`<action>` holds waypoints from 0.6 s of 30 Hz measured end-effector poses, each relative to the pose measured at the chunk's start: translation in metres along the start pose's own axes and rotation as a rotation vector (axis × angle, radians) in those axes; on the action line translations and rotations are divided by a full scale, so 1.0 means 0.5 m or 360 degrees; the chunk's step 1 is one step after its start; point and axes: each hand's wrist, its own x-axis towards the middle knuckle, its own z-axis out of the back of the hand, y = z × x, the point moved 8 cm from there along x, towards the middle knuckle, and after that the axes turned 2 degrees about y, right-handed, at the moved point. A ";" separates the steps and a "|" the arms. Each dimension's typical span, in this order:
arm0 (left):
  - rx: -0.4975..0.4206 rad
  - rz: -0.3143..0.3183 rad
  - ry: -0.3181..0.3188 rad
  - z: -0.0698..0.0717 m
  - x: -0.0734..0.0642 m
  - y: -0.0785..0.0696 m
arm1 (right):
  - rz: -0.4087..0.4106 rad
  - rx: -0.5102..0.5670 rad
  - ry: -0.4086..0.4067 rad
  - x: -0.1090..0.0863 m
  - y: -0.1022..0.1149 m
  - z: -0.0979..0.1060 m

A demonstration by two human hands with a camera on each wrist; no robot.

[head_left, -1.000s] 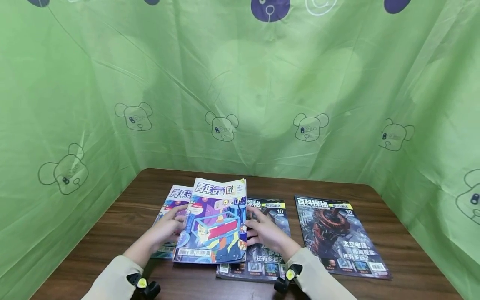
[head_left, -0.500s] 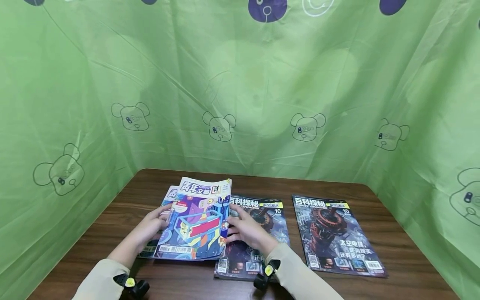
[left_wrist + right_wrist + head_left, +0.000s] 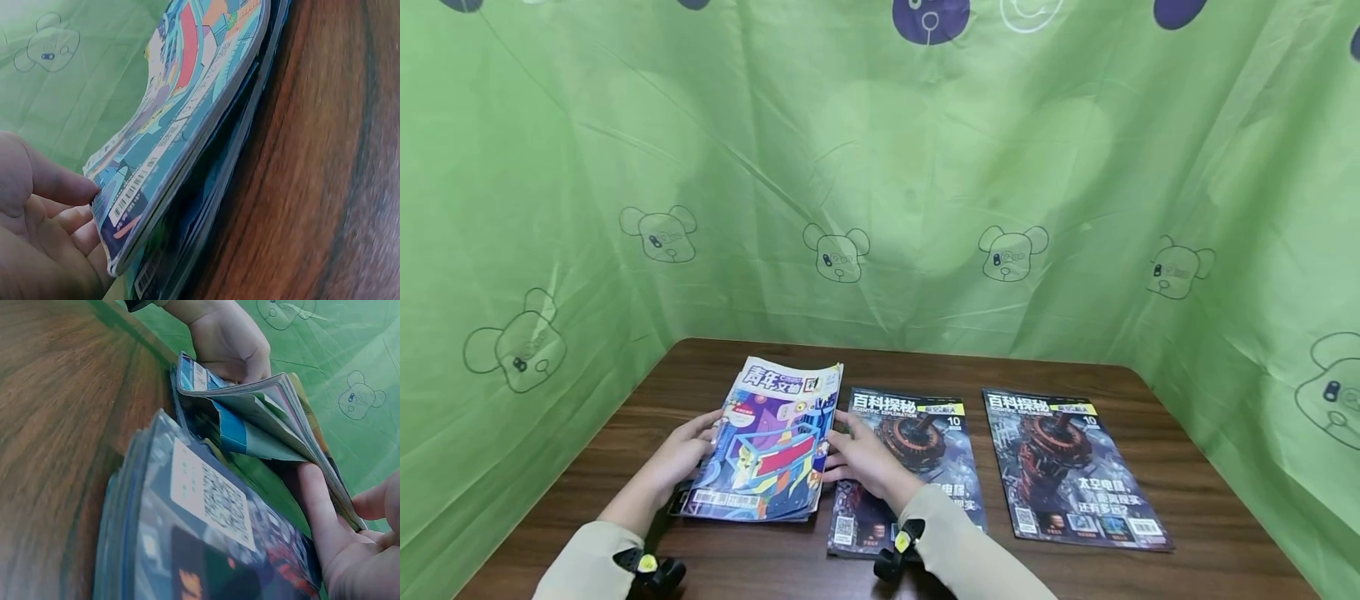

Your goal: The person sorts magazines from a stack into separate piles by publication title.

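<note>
Head view: a person holds a bright magazine (image 3: 771, 450) by its two long edges above the left part of a brown counter (image 3: 1217, 521), left hand (image 3: 681, 452) on one side, right hand (image 3: 867, 458) on the other. The cover shows a white band with purple characters, a red block framed in light blue, and a barcode strip near the bottom. Its upper right corner curls slightly; a dark sliver shows under its lower left edge. Wood runs in a narrow strip between it and the middle magazine (image 3: 917, 442), a wider one from there to the right magazine (image 3: 1075, 475), and a broad band beyond to the counter's right edge. A green curtain (image 3: 880, 167) rises behind.

Left wrist view: the left hand pinches the cover's edge, thumb on top, fingers below. The cover bows, its near edge lifted, a dark wedge parting it from a lower magazine (image 3: 215, 206) above the wood.

Right wrist view: the right hand grips the other edge, a finger under the pages, which splay apart to show blue and pale green sheets. The middle magazine, layered edges below its cover, lies just beside that finger; whether they touch cannot be told.
</note>
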 end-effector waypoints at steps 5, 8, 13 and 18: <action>0.0073 -0.0035 -0.0017 0.014 -0.001 0.001 | 0.0001 -0.0060 0.0026 0.008 0.001 -0.021; 0.0139 -0.0037 -0.0026 0.021 -0.001 0.002 | -0.0018 -0.0078 0.0058 0.011 -0.001 -0.029; 0.0207 -0.0037 -0.0026 0.027 0.002 0.005 | -0.0041 -0.0094 0.0073 0.011 0.000 -0.034; 0.0255 -0.0061 -0.0042 0.030 0.000 0.006 | -0.0035 -0.0133 0.0074 0.013 -0.003 -0.036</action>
